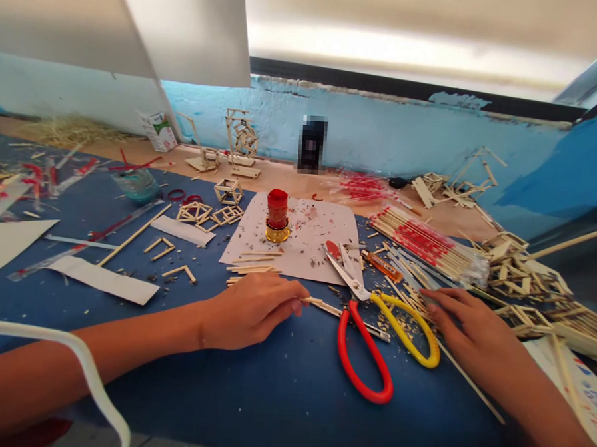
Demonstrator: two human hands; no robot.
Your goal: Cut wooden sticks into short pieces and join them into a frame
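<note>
My left hand [254,311] is closed in a pinch on a short wooden stick [319,304], just left of the scissors. These scissors [360,290] lie with blades apart, one handle red and the other yellow. My right hand [466,319] reaches over a pile of thin cut sticks [414,299], its visible fingers stretched out and slightly apart; its palm side is hidden. A row of short sticks [253,268] lies behind my left hand. On a white sheet [248,231] stands a red candle [278,209] in a gold base. An orange lighter [384,265] rests beside the scissors.
Small stick frames [229,191] sit at left, and more stick structures [513,268] are heaped at right. Bundled sticks in red-and-clear packaging [427,243] lie behind my right hand. A glass jar [138,182] stands at back left. A white cable [72,342] curves across the lower left.
</note>
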